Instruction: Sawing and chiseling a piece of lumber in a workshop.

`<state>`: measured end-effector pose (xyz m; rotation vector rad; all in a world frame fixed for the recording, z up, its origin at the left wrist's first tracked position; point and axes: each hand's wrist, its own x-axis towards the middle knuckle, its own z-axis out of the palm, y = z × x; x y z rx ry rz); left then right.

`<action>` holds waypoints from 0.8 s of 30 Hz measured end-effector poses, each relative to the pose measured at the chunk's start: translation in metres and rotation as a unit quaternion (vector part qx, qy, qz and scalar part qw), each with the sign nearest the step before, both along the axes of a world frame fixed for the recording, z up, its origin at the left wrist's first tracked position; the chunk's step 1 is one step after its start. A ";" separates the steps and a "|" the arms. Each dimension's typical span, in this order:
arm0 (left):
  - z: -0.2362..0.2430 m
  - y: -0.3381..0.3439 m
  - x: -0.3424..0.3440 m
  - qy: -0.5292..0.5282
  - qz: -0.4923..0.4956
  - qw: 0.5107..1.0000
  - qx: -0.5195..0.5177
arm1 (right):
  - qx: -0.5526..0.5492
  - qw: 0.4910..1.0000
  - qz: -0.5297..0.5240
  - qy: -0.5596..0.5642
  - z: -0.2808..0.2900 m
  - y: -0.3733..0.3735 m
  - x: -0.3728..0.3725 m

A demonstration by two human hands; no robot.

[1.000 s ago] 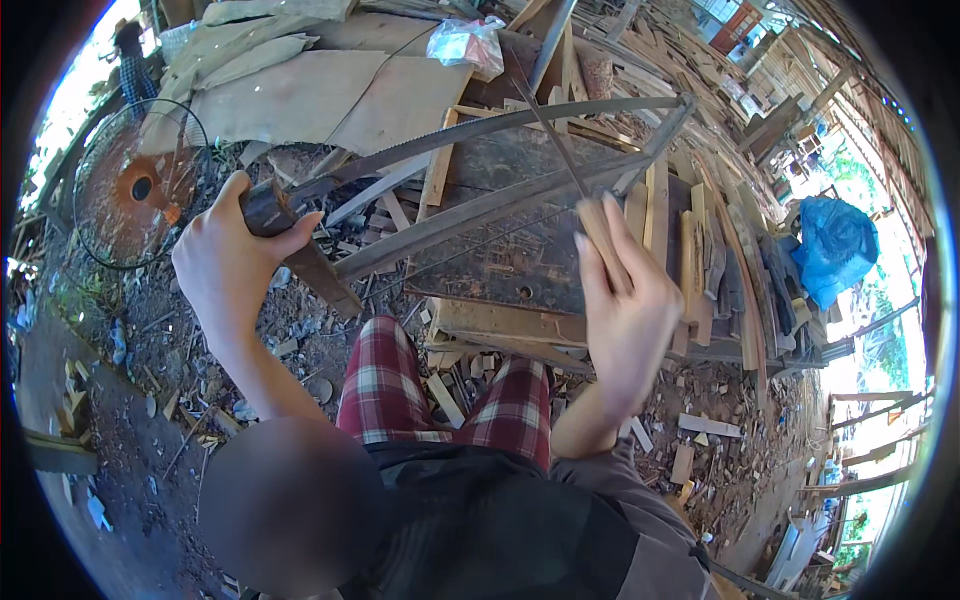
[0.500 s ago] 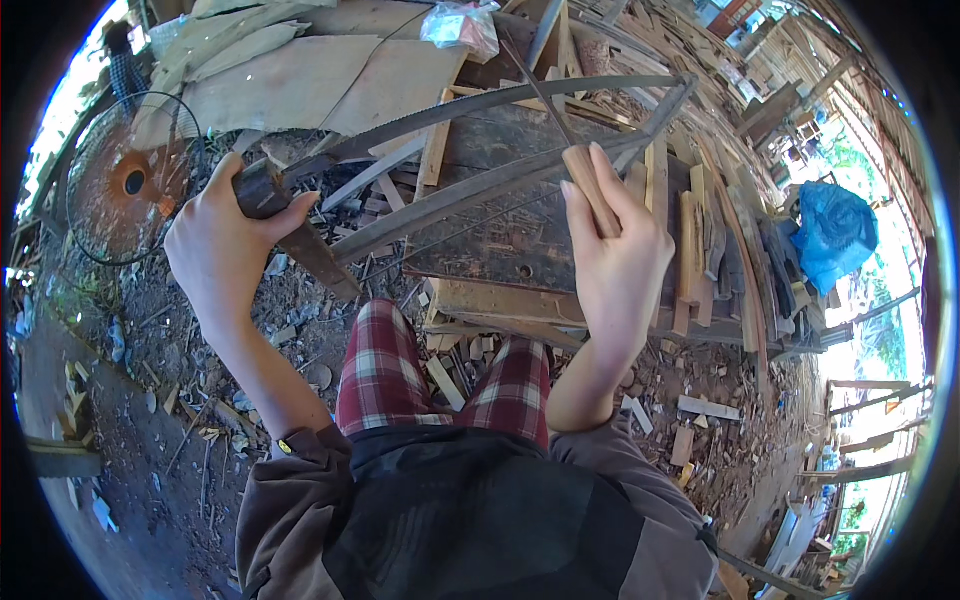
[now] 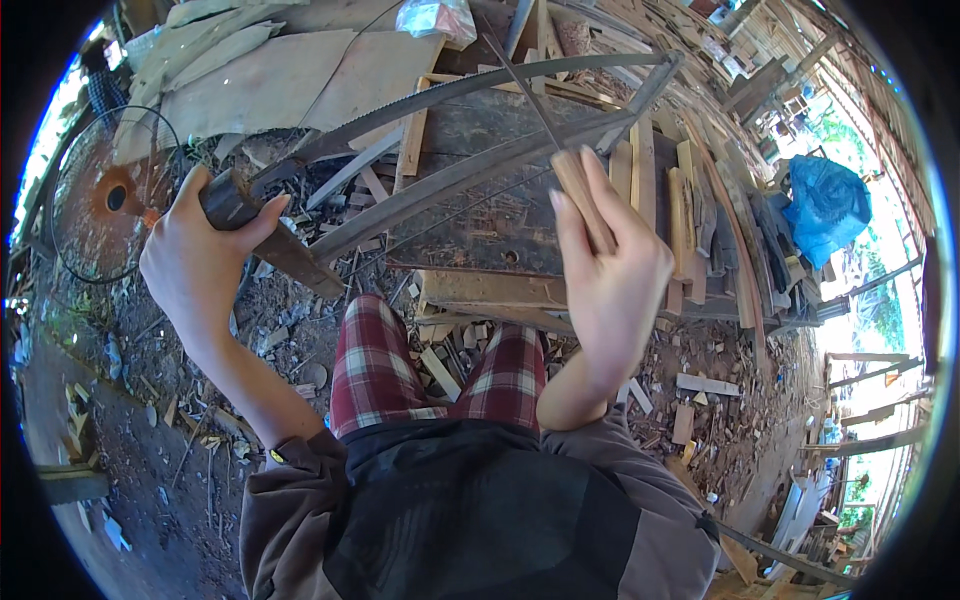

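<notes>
Outdoor wood yard, seen from above the worker. At far left a round saw blade (image 3: 100,195) with a rusty centre lies on the littered ground (image 3: 150,440). The left hand (image 3: 195,260) is wrapped tight around the dark wooden handle (image 3: 232,203) at one end of a frame saw (image 3: 470,130); the grip is pressed together on the handle. From there the long toothed blade (image 3: 440,95) arcs rightward above the straight wooden bar of the frame, both held over a dark, weathered bench (image 3: 480,225) stacked with offcuts. The right hand (image 3: 610,270) pinches a short wooden stick (image 3: 583,195) between thumb and fingers, its upper end meeting the thin cord that crosses the frame. Further right, planks (image 3: 690,200) lie side by side, and a blue bag (image 3: 825,205) rests beyond them.

Judged step: setting the tension of the saw by the stick in the cord. The next move calls for a steady left hold while the right turns or seats the stick against the bar
</notes>
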<state>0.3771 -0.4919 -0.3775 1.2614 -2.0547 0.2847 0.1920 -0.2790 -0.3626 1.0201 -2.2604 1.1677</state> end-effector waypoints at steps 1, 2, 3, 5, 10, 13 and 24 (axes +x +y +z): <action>0.001 0.001 -0.003 -0.006 0.000 1.000 0.005 | -0.016 1.000 0.002 -0.013 -0.003 0.010 0.000; 0.001 0.002 0.000 -0.007 0.008 1.000 0.004 | -0.032 0.999 0.012 -0.030 -0.005 0.017 0.001; 0.002 0.002 0.002 -0.008 0.009 1.000 -0.001 | -0.043 0.998 0.026 -0.049 -0.006 0.021 0.003; 0.001 0.003 0.000 -0.009 -0.003 1.000 -0.003 | -0.038 0.998 0.018 -0.039 -0.007 0.018 0.000; -0.001 0.002 -0.001 0.006 -0.013 1.000 -0.005 | -0.061 0.998 0.023 -0.007 -0.005 -0.007 -0.010; 0.004 0.005 -0.001 -0.016 0.009 1.000 0.006 | -0.049 0.998 0.024 -0.006 -0.009 0.009 -0.005; 0.000 0.004 0.001 0.000 -0.005 1.000 0.002 | -0.092 0.995 0.024 -0.010 -0.011 0.008 -0.011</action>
